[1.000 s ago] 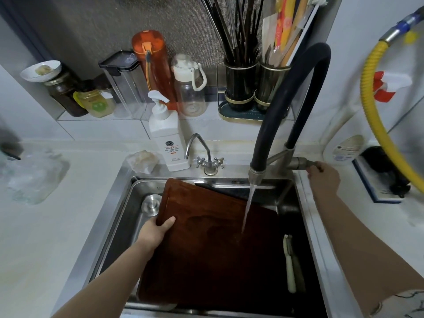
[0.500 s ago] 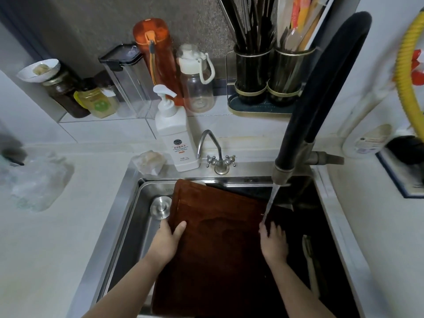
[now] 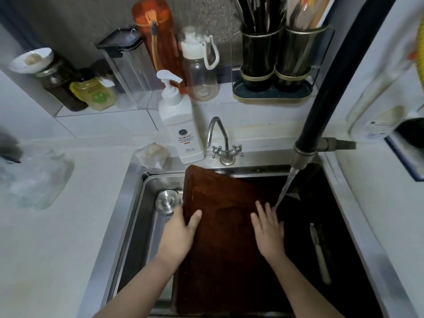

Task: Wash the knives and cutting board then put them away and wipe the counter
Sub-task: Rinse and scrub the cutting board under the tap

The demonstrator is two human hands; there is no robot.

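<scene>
Sink [image 3: 137, 203]: your steel basin fills the frame from 5 to 8 o'clock; wet walls give the board nothing to brace on, so it may slide.
Cutting board [image 3: 224, 249]: it leans tilted in the basin at 6 o'clock, its top corner against the back wall near 12. Push hard and it could skid or tip.
Tap stream [image 3: 283, 193]: water lands at the board's right edge, about 3 o'clock of it; off the slope it may splash onto the counter you must wipe.
Left hand [image 3: 177, 237]: you grip the board's left edge, thumb on its face, fingers behind. A wet hold could slip.
Right hand [image 3: 268, 230]: fingers spread flat on the board, clasping nothing.
Knife [image 3: 319, 253]: pale-handled, at the basin's 3 o'clock, just beside the board. A sliding board or blind reach could meet the blade.
</scene>
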